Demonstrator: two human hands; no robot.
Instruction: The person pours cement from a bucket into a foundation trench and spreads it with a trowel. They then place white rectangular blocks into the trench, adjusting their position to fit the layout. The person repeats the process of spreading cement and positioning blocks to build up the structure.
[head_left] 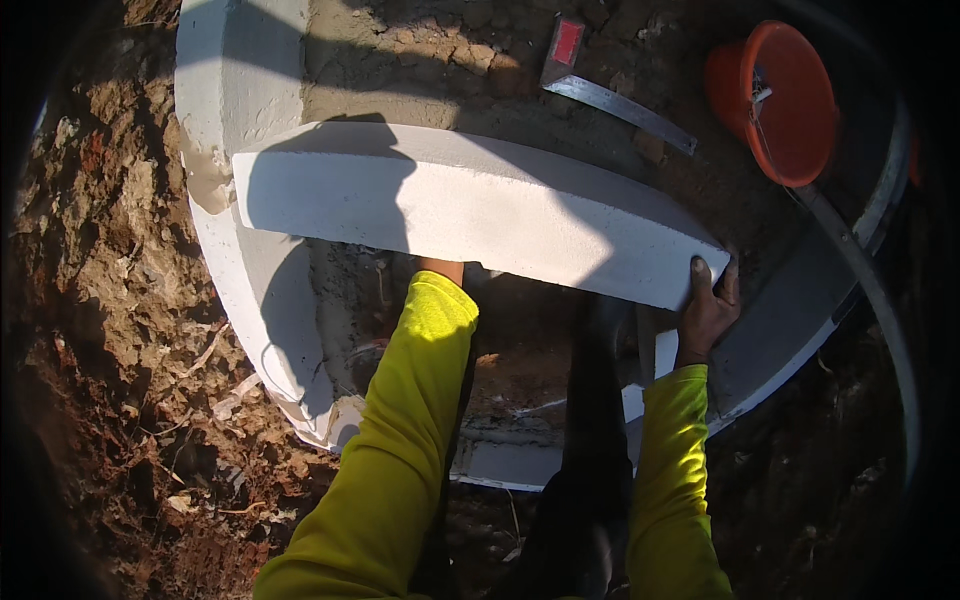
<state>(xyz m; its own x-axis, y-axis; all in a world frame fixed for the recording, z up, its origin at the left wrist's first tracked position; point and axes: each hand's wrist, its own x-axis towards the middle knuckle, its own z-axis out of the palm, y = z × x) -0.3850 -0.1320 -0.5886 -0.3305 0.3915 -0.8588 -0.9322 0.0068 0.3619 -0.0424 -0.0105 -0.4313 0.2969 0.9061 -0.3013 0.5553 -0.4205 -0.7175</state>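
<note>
A long white concrete block (490,220) spans the middle of the view, its left end close to the white block edging (240,85). Around the block's right end, my right hand (710,312) is closed, with the thumb on the near face and fingers at the end. My left wrist (442,268) goes beneath the near side of the block. The left hand's fingers are hidden by it, so their grip does not show. Shadows fall across the block's face, a large one at its left part.
A try square (620,108) with a red-marked handle lies on the soil beyond the block. To its right sits an orange bucket (790,105) beside a long curved-looking bar (865,270). Rough brown earth (130,300) borders the edging at left. My dark-clad leg (595,400) stands inside it.
</note>
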